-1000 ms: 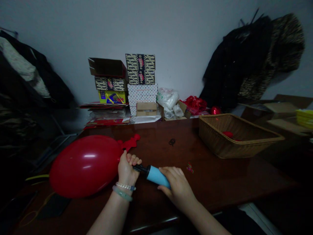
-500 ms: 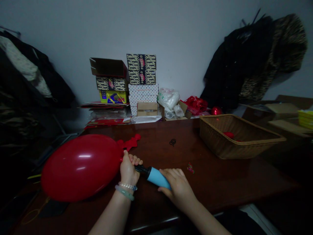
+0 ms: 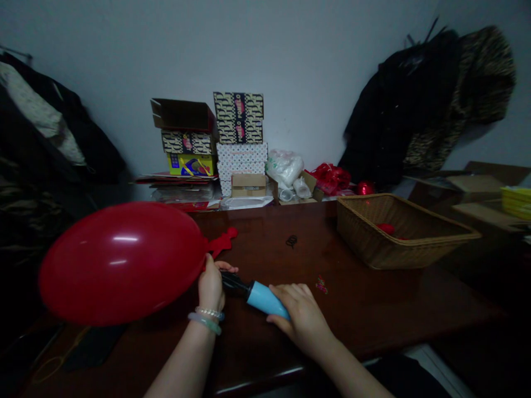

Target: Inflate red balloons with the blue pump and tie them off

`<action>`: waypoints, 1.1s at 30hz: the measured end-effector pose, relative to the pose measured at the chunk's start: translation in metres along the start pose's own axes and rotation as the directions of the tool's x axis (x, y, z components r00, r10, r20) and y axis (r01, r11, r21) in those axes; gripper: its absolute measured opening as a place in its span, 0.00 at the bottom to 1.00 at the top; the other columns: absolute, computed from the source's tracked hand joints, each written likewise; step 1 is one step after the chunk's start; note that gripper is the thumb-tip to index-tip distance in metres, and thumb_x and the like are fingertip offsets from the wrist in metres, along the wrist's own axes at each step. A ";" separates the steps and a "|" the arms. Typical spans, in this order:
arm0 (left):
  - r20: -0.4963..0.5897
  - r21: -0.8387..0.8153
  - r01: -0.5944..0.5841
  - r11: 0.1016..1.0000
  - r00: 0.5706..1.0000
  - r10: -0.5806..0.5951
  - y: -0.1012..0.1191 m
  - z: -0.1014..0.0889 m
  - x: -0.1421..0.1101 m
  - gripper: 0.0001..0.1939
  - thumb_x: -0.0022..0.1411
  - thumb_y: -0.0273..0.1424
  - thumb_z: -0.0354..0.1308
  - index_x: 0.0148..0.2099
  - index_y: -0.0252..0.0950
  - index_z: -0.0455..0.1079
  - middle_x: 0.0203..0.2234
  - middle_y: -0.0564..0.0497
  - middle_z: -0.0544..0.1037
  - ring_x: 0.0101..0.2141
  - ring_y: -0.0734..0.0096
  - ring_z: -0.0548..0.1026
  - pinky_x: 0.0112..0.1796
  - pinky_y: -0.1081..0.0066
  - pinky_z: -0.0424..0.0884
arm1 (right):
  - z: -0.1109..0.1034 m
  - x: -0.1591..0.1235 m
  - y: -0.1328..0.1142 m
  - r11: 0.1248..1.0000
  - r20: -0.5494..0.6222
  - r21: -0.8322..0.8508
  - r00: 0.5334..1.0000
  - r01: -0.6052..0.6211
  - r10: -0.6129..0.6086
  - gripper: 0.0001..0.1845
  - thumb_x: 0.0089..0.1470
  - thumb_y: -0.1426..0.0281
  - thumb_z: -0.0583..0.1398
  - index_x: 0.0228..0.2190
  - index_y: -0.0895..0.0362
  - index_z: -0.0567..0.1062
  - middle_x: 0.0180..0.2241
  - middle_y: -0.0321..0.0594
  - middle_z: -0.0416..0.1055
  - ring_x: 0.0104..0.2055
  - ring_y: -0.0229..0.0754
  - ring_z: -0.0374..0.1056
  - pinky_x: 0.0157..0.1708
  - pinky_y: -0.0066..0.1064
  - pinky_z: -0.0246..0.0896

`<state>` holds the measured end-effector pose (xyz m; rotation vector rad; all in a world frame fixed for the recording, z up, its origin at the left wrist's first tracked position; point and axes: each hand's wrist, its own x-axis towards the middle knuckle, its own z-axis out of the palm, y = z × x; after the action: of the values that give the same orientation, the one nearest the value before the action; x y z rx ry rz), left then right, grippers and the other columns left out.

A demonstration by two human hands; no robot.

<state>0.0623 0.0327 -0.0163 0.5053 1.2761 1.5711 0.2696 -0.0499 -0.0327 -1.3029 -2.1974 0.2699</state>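
While balloon [image 3: 124, 260] part-hides table [image 3: 373, 315] | basket [image 3: 365, 237] right | red contents [image 3: 385, 228] unclear

Some sort of storeroom or back room, by the look of it — boxes [image 3: 241, 159] stacked along a plain wall [image 3: 315, 66], plastic bags [image 3: 286, 167] heaped beside them, coats [image 3: 390, 116] hung at both sides — with a glossy table [image 3: 365, 315] in front.

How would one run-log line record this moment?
left hand: at neck of red balloon | right hand: around blue pump | wicker basket: on table
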 end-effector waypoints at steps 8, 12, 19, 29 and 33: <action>-0.145 -0.005 -0.199 0.980 0.970 0.197 0.026 -0.034 0.035 0.31 0.64 0.53 0.42 0.16 0.38 0.56 0.09 0.55 0.60 0.15 0.72 0.67 0.26 0.71 0.65 | -0.009 -0.003 0.021 0.998 -0.013 -0.060 1.000 -0.023 0.023 0.29 0.52 0.63 0.66 0.54 0.56 0.69 0.49 0.47 0.73 0.48 0.51 0.67 0.49 0.42 0.56; -0.106 -0.062 -0.212 0.975 0.973 0.205 0.031 -0.036 0.030 0.31 0.67 0.48 0.42 0.14 0.38 0.54 0.08 0.56 0.56 0.13 0.74 0.61 0.23 0.71 0.64 | -0.013 -0.004 0.038 0.986 -0.069 -0.122 0.992 -0.118 0.110 0.26 0.53 0.62 0.64 0.53 0.56 0.70 0.49 0.48 0.73 0.48 0.52 0.68 0.49 0.43 0.57; 0.130 -0.076 -0.070 0.995 0.988 0.080 0.023 -0.023 0.013 0.32 0.66 0.49 0.43 0.13 0.39 0.50 0.07 0.56 0.52 0.12 0.75 0.56 0.19 0.73 0.60 | -0.021 -0.010 0.066 0.968 -0.130 -0.191 0.982 -0.163 0.140 0.23 0.55 0.62 0.62 0.51 0.57 0.71 0.47 0.48 0.74 0.46 0.52 0.69 0.46 0.41 0.59; 0.278 0.033 0.023 0.999 0.960 -0.031 0.004 -0.012 -0.001 0.32 0.62 0.50 0.50 0.13 0.38 0.51 0.08 0.58 0.50 0.12 0.77 0.54 0.19 0.73 0.57 | -0.059 -0.020 0.120 0.887 -0.529 -0.308 0.837 -0.344 0.140 0.26 0.61 0.54 0.53 0.55 0.57 0.67 0.49 0.49 0.73 0.48 0.53 0.68 0.45 0.42 0.56; 0.295 0.097 0.057 0.994 0.952 -0.084 -0.006 -0.008 -0.003 0.32 0.61 0.50 0.51 0.13 0.38 0.51 0.07 0.58 0.50 0.12 0.78 0.54 0.18 0.73 0.56 | -0.067 -0.024 0.145 0.807 -0.557 -0.361 0.802 -0.467 0.215 0.26 0.61 0.56 0.52 0.54 0.57 0.67 0.49 0.50 0.73 0.47 0.54 0.67 0.43 0.42 0.53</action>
<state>0.0594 0.0261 -0.0240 0.7164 1.1201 1.3254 0.4236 -0.0048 -0.0499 -1.8184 -1.6099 -0.4775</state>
